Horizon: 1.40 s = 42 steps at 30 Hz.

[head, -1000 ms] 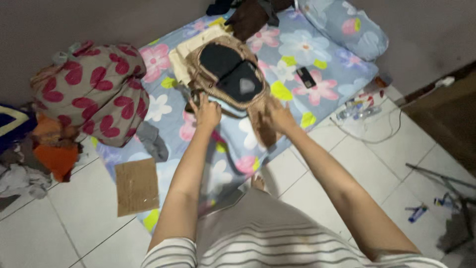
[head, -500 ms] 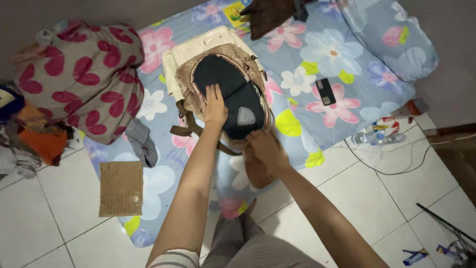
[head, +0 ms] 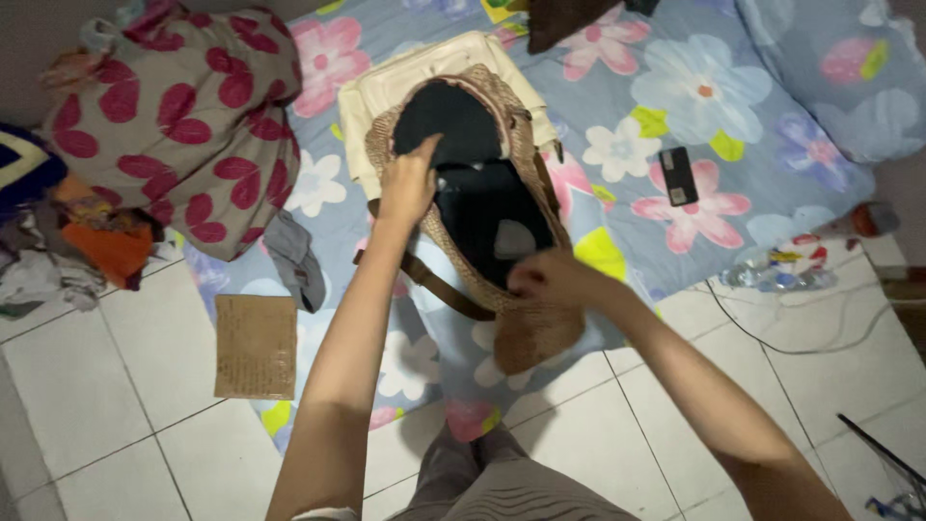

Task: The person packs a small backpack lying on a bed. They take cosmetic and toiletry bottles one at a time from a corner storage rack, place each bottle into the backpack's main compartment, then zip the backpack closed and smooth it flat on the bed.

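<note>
While my left hand [head: 407, 183] pinches the upper rim of the woven tan bag [head: 526, 333], its grip closed on the weave, my right hand [head: 548, 278] clasps the lower rim at about five o'clock. The bag lies open on the floral bedsheet [head: 733, 145], its mouth showing a dark lining, a brown strap trailing at seven o'clock. A cream bag [head: 405, 82] lies beneath it at twelve o'clock.

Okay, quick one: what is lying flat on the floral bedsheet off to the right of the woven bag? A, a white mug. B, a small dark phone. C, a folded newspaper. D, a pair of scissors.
B: a small dark phone lies flat on the floral bedsheet, right of the woven bag and apart from both hands.
</note>
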Tool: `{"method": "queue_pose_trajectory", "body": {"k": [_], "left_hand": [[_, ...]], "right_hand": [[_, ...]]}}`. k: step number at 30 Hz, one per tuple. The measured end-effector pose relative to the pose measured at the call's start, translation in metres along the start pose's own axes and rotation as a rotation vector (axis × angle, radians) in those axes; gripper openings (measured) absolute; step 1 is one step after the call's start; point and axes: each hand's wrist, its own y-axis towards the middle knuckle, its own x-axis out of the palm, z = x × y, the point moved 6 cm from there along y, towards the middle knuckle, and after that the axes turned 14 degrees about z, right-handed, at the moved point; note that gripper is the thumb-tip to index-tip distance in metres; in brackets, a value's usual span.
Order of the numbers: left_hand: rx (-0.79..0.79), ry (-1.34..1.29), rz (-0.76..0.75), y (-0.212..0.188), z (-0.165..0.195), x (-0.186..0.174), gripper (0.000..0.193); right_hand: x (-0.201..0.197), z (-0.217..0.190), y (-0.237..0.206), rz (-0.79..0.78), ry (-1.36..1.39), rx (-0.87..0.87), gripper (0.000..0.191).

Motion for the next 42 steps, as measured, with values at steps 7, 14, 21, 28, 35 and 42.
{"method": "queue_pose_trajectory", "body": {"k": [7,14,21,28,35,42], "left_hand": [[0.045,0.019,-0.091,0.016,0.003,0.010,0.063],[0.093,0.084,-0.070,-0.019,0.033,0.026,0.055],[0.091,-0.040,0.017,-0.012,0.018,0.008,0.057],[0.107,0.032,0.110,0.015,0.002,0.000,0.051],[0.079,-0.020,0.007,-0.009,0.004,0.041,0.053],[0.122,0.095,-0.118,-0.050,0.028,0.057,0.074]], "right_hand": [[-0.020,-0.038,0.163,0.351,-0.306,-0.199,0.055],[0.023,-0.057,0.254,0.186,-0.412,0.039,0.059],[-0.001,-0.032,0.263,0.345,-0.442,0.113,0.065],[0.009,-0.008,0.173,0.476,-0.562,-0.013,0.073],[0.008,0.013,0.065,0.344,-0.489,0.084,0.081],[0.002,0.013,0.053,0.543,-0.474,-0.216,0.063]]}}
